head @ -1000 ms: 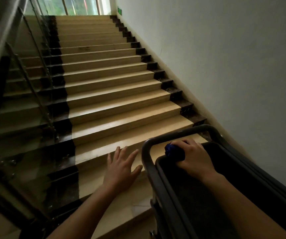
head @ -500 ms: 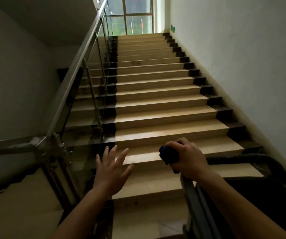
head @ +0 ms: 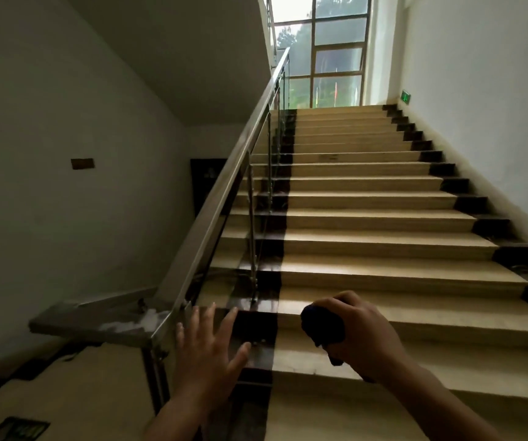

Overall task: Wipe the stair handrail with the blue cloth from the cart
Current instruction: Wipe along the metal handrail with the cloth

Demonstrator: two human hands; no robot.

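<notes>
The steel stair handrail (head: 224,186) climbs from the lower left to the upper landing, above glass panels on metal posts. Its lower end turns into a flat horizontal section (head: 97,319) with white dusty patches. My right hand (head: 358,335) is closed around a bunched dark blue cloth (head: 321,324), held over the lowest steps, to the right of the rail and apart from it. My left hand (head: 207,351) is open with fingers spread, just right of the rail's lower corner, not touching it. The cart is out of view.
Beige stairs (head: 367,243) with dark edge strips rise ahead to a large window (head: 326,49). White walls stand on both sides, with a green exit sign (head: 405,97) on the right wall. A descending flight shows at lower left.
The view has swung left and up, so the cart has left the frame and the handrail now fills the middle. Both hands have moved toward the rail, the right still gripping the cloth.
</notes>
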